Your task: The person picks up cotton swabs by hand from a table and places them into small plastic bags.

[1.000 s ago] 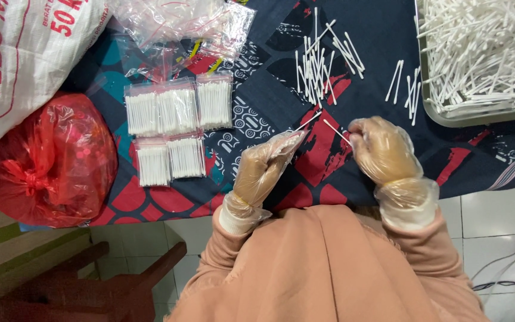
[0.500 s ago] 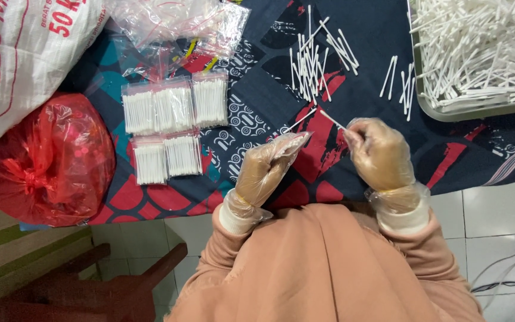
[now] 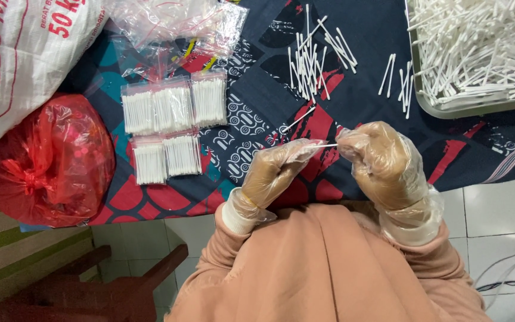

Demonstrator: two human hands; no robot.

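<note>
Both my hands wear clear plastic gloves and meet over the patterned dark cloth (image 3: 257, 89). My left hand (image 3: 272, 173) holds a small clear plastic bag, its fingers pinched at the bag's mouth. My right hand (image 3: 379, 161) pinches a white cotton swab (image 3: 326, 145) whose tip points left into that bag. Another single swab (image 3: 296, 120) lies on the cloth just above my hands. A loose pile of swabs (image 3: 314, 56) lies farther up the cloth.
Several filled swab packets (image 3: 171, 125) lie in two rows at left, with empty clear bags (image 3: 174, 27) above them. A metal tray (image 3: 478, 110) heaped with swabs sits top right. A red plastic bag (image 3: 46, 158) and a white sack (image 3: 13, 59) are at far left.
My hands have drawn closer together, and the swab in my right hand now lies level with its tip at the bag in my left hand.
</note>
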